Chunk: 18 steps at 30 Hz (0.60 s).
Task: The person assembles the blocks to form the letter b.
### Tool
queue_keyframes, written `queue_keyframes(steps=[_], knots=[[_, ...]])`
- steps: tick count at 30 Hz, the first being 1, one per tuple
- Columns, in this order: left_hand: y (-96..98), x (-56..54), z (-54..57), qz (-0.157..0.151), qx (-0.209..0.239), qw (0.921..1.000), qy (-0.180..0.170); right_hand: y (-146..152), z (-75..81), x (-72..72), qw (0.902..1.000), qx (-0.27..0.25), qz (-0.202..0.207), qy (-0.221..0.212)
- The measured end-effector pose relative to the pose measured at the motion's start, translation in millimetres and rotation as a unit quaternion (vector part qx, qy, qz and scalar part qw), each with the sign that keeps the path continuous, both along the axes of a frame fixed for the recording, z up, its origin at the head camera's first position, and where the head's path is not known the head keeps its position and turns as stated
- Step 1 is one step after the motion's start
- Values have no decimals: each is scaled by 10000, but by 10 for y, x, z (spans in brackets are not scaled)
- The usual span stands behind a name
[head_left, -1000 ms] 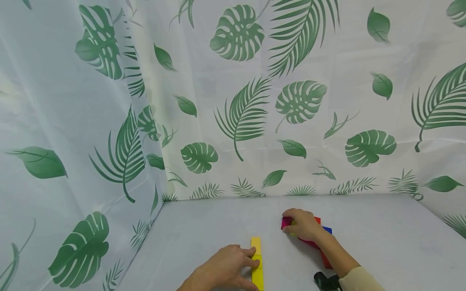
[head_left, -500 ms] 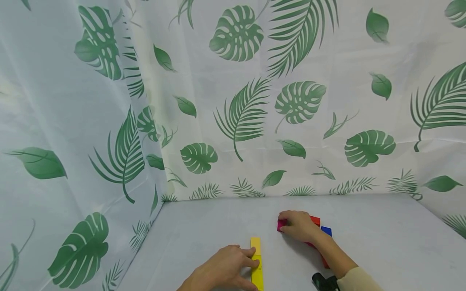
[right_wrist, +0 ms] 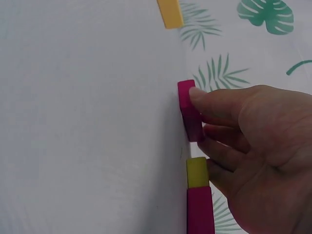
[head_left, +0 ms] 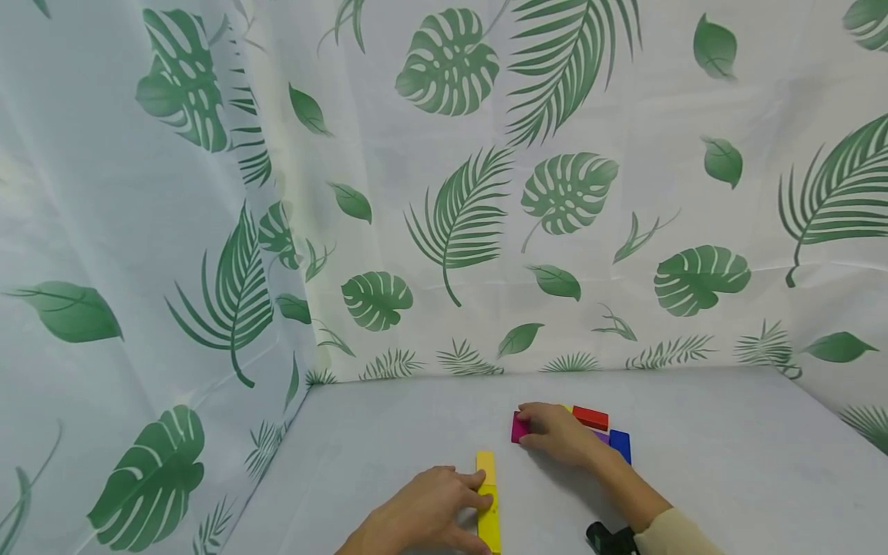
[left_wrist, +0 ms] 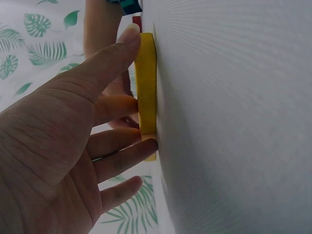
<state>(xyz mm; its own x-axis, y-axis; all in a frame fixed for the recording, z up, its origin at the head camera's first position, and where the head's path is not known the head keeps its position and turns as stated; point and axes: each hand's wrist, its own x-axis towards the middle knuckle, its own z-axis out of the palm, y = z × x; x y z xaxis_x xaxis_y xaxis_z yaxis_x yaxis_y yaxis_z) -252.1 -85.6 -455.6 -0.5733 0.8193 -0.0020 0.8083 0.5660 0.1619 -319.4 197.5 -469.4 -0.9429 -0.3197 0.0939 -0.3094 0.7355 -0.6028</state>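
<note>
1. Left hand (head_left: 425,510), fingers spread, tips touching two yellow blocks (head_left: 489,530) lying end to end on the table (head_left: 375,439)
2. Blue block (head_left: 620,445), well to their right
3. Right hand (head_left: 560,435), thumb and fingers pinching a pink block (head_left: 516,428)
4. Red block (head_left: 590,418), right of the pink one
5. Leaf-print curtain (head_left: 479,324) behind

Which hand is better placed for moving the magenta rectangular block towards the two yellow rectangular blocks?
Right, probably: the right hand pinches the magenta rectangular block, while the left hand touches the two yellow rectangular blocks.
</note>
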Motion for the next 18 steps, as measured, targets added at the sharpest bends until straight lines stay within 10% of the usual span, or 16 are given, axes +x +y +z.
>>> queue_keyframes(steps=[18], knots=[[9, 1, 22, 64, -13, 9998, -205, -98, -28, -6, 9995, -94, 183, -251]])
